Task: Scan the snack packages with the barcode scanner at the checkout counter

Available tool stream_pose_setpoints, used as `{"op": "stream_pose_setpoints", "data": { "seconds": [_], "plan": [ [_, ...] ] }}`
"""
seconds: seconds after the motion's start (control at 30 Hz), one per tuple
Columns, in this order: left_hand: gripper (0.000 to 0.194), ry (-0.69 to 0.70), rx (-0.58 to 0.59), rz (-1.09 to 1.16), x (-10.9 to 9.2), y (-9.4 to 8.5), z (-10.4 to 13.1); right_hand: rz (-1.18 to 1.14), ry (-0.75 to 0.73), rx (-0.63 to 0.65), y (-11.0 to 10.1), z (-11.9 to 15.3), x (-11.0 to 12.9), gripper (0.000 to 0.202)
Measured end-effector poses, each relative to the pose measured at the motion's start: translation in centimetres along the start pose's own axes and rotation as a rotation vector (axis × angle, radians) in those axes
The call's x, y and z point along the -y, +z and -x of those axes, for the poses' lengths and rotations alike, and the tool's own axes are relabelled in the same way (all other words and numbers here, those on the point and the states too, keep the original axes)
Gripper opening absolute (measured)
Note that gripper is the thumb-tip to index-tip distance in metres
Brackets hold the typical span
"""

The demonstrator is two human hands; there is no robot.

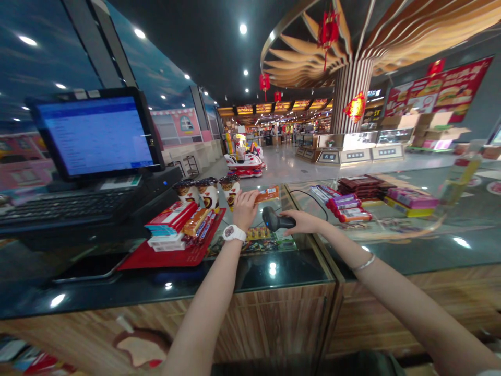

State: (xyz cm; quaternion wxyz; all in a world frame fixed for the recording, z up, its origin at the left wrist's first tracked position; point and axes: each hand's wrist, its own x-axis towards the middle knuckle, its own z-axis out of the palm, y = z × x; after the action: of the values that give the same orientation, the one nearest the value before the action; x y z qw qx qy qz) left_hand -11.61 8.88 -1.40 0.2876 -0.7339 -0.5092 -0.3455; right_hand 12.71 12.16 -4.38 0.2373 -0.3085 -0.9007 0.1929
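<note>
In mid-frame our left hand (245, 209) has an orange packet (269, 194) in its grip, lettering too blurred to read; our right hand (302, 222) holds a black scanner (272, 219). Left of centre, wrappers (204, 228) seemingly read "mentos".

Left hand (246, 211) reaches forward, back upward, fingers angled right; right hand (301, 222) (its bare forearm (376, 269) slanting inward) is curled in a grip.

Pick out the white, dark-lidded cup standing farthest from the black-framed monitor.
It's the rightmost white, brown-patterned cup with a dark lid; the other two matching cups stand to its left, closer to the black-framed monitor.
</note>
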Motion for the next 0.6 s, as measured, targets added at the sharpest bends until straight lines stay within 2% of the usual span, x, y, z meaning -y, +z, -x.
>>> {"op": "stream_pose_setpoints", "data": {
  "seconds": [0.13,0.33,0.6],
  "plan": [
    [0.037,0.004,0.005,-0.004,-0.1,0.0,0.0,0.060,0.012,0.034,0.3,0.0,0.0,0.061],
    [0.035,-0.002,0.016,0.001,-0.1,0.1,0.0,0.113,0.008,-0.012,0.6,-0.1,0.4,0.050],
    [0.033,-0.064,-0.016,0.014,0.2,0.1,0.0,0.264,0.069,-0.043,0.6,0.5,1.7,0.046]
  ]
}}
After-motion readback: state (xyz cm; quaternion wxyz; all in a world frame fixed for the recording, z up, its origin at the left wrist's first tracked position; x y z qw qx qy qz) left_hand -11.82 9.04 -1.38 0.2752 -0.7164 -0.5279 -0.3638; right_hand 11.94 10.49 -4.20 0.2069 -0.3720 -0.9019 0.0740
